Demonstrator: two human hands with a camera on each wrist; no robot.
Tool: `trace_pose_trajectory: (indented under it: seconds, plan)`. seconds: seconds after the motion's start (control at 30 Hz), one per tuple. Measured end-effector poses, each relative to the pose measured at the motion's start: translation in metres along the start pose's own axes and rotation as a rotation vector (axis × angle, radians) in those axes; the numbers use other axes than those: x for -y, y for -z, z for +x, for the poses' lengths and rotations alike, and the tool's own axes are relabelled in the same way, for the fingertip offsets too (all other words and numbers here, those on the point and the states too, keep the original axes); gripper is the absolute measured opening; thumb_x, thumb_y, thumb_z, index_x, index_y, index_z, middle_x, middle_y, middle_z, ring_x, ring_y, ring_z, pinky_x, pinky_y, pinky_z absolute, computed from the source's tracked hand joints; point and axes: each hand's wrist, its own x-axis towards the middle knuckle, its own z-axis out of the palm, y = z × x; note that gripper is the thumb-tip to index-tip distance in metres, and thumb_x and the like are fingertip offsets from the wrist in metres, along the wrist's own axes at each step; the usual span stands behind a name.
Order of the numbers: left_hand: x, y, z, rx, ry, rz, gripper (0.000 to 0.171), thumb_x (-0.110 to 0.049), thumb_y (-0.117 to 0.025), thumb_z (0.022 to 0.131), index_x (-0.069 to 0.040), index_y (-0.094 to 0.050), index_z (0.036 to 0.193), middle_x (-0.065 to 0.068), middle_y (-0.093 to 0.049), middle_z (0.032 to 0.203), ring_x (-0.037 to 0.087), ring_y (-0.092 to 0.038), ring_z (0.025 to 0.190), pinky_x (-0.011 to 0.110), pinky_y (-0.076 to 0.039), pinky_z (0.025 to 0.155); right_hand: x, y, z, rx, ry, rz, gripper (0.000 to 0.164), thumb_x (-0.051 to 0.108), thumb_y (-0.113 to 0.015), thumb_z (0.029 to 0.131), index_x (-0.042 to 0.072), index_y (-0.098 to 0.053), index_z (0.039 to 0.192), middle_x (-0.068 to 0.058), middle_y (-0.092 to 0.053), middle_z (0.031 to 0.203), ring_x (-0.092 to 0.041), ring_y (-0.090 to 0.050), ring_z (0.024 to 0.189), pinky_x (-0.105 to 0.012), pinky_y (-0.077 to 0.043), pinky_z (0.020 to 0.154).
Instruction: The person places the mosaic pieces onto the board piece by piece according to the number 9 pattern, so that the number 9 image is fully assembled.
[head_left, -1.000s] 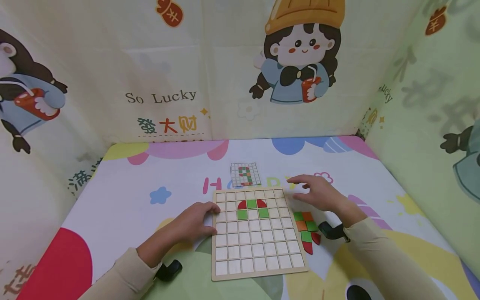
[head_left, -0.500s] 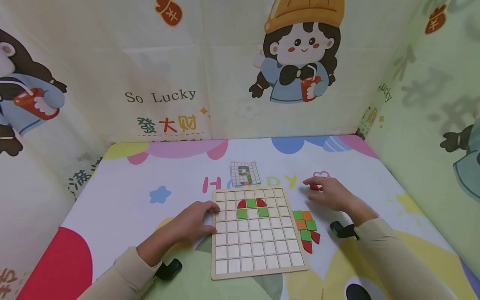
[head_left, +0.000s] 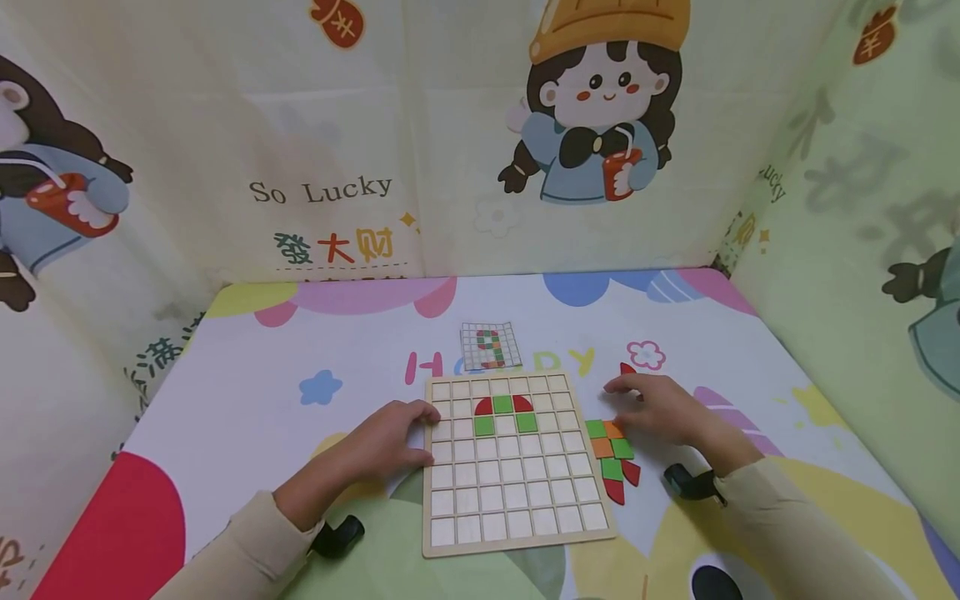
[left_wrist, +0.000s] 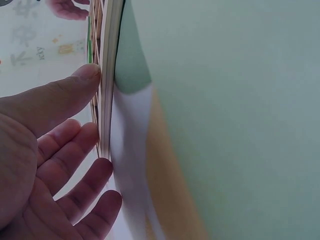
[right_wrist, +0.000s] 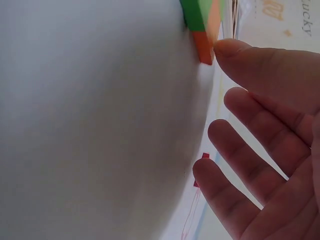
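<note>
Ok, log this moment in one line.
Left hand: at left edge of grid board | Right hand: beside loose tiles | Placed tiles: five, red/green | Pattern card: beyond board

Along the far edge of the table (head_left: pixel 247 358), a strip was left free between the wall (head_left: pixel 450 150) and the card (head_left: pixel 491 348). The middle was taken up by the grid board (head_left: pixel 507 475), its left side blocked by the left hand (head_left: pixel 386 437). From the right edge, the board was screened by loose tiles (head_left: pixel 622 449) and the right hand (head_left: pixel 663 406). Toward the near edge, a way was left between the left sleeve (head_left: pixel 240 542) and the right sleeve (head_left: pixel 802 525).
</note>
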Motion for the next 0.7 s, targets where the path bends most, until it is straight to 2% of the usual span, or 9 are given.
trace_pose_trajectory:
  seconds: [0.3,0.7]
  plan:
    - [0.0003,-0.0007,0.0009,-0.001,0.011,0.0,0.049,-0.018,-0.089,0.076,-0.014,-0.065,0.119,0.001,-0.062,0.115,0.023,-0.053,0.109,0.039,-0.051,0.094,0.0073,-0.0032,-0.0041,0.019,0.009,0.001,0.042,0.021,-0.082,0.083,0.006,-0.068,0.12,-0.007,-0.068,0.114,-0.031,-0.061,0.106,-0.051,-0.051,0.09]
    - [-0.0001,-0.0002,-0.0001,0.0,0.009,-0.001,0.049,-0.018,-0.089,0.076,-0.013,-0.066,0.119,0.001,-0.062,0.115,0.024,-0.053,0.111,0.039,-0.05,0.094,0.01,-0.0044,-0.0075,0.019,0.076,-0.032,0.039,0.019,-0.083,0.081,0.005,-0.069,0.115,-0.005,-0.068,0.111,-0.03,-0.061,0.105,-0.052,-0.05,0.091]
